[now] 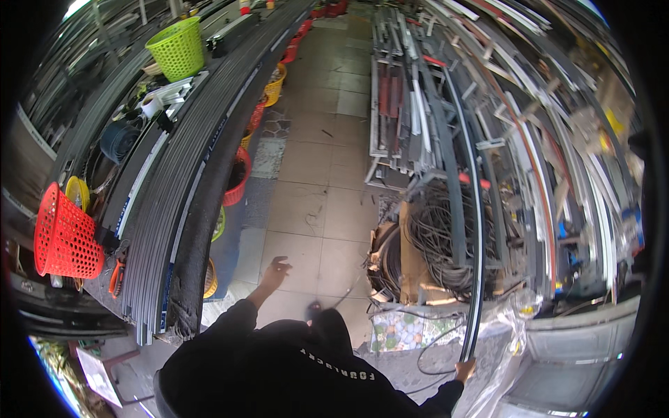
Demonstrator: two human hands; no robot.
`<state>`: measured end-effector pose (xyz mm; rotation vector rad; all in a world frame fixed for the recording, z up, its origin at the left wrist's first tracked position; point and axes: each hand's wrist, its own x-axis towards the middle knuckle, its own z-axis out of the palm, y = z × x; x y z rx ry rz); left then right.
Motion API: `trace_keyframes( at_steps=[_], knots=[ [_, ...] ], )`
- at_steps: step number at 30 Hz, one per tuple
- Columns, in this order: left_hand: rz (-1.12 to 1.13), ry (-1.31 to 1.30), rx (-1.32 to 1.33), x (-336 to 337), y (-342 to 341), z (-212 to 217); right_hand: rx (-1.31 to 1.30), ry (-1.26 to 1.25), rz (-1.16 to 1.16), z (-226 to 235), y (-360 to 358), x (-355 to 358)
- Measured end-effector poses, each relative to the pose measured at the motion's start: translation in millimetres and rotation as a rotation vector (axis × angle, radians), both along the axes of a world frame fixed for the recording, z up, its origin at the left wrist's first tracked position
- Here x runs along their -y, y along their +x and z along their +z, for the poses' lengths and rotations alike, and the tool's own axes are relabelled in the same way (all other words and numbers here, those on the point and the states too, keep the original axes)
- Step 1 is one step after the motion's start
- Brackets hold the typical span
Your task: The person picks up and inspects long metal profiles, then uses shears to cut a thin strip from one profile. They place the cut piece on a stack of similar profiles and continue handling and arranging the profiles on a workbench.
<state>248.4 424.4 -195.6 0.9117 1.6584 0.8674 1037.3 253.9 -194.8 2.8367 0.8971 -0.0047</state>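
Observation:
My right hand [465, 369] is closed round the near end of a long, dark metal profile [479, 230] with a pale stripe along it. The profile runs away from me along the right-hand rack of lengths and appears curved in this view. Over the tiled floor, my left hand [276, 272] reaches out with its fingers apart and slightly bent, holding nothing. Closest to that hand, on its left, is the bench carrying a stack of dark grey profiles [178, 188]. Beside the held profile, a tangle of dark cord or strip [446, 237] lies in a cardboard box [412, 268].
A tiled aisle [300, 202] runs between the bench and the right-hand metal racks [435, 125]. Red [66, 237] and green [178, 52] baskets sit on the left side, with orange-handled pliers [116, 277] nearby. A loose cable [421, 362] curls across the floor near my right hand.

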Motion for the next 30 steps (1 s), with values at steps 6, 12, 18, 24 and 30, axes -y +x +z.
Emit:
trace_keyframes(
  at_steps=[6, 12, 18, 24, 30],
  knots=[
    [0.052, 0.117, 0.156, -97, -38, 75, 0.064, -0.029, -0.200, 33, -43, -83],
    [0.103, 0.411, 0.169, -272, -92, 172, 0.193, 0.428, -0.165, 68, -118, -328],
    [0.360, 0.586, -0.242, -422, -143, 256, -0.609, 1.419, 0.243, 78, -301, -719],
    [1.013, 0.511, -0.723, -426, -225, 300, -1.430, 0.959, 0.763, 153, -656, -988],
    [0.715, -0.100, -1.326, -455, -243, 305, -1.826, 0.846, 0.966, 213, -940, -1074]
  ],
)
